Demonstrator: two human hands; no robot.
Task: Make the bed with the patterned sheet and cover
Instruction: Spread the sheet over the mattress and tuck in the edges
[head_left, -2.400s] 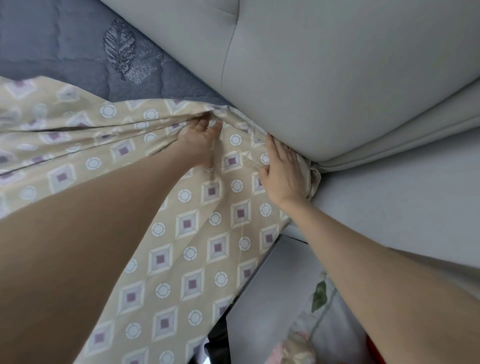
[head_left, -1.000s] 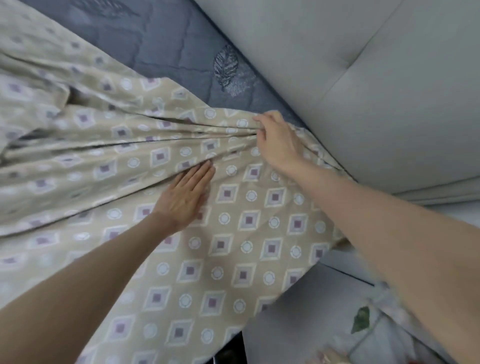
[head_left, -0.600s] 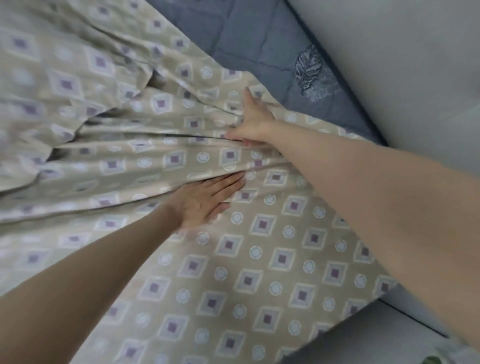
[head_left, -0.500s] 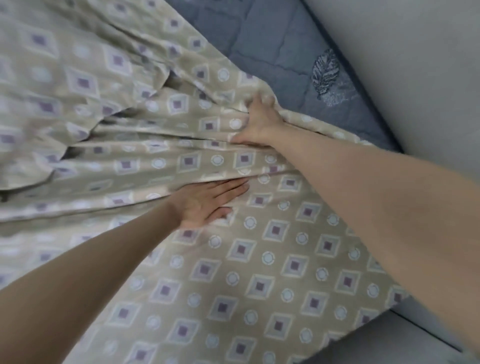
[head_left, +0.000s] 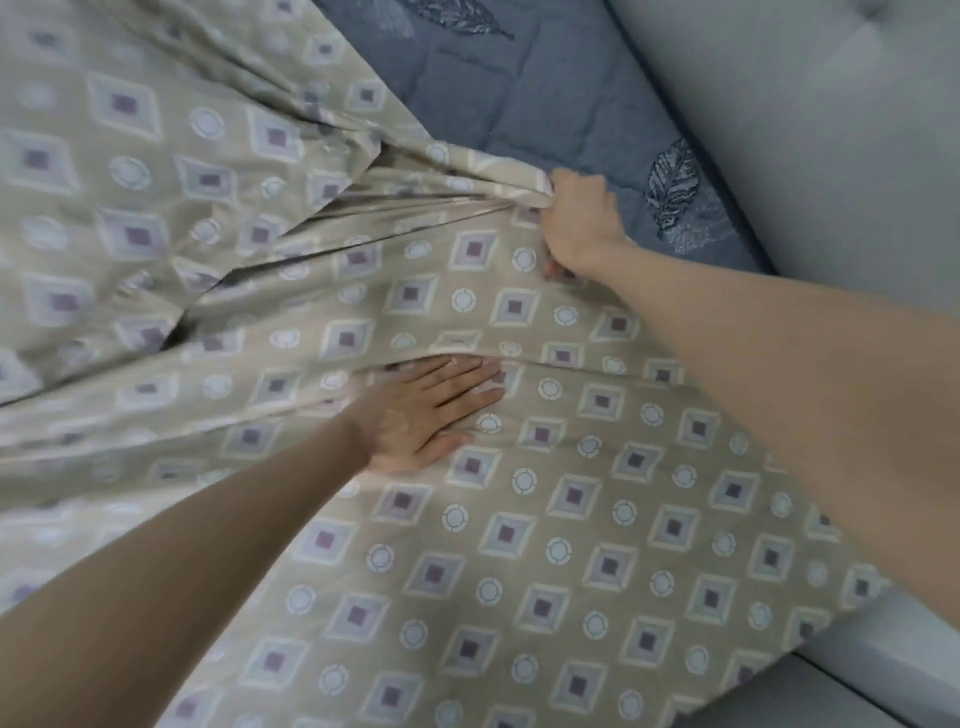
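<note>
Gripping the patterned sheet (head_left: 571, 519) edge, right hand (head_left: 579, 223); left hand (head_left: 426, 413) flat below.

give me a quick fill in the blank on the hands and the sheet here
1. The left hand lies ____ on the patterned sheet, fingers straight.
2. The right hand grips the sheet's bunched edge next to the uncovered ____ mattress.
3. Stitched ____ shapes decorate the mattress.

Missing words: flat; blue; leaf
</note>
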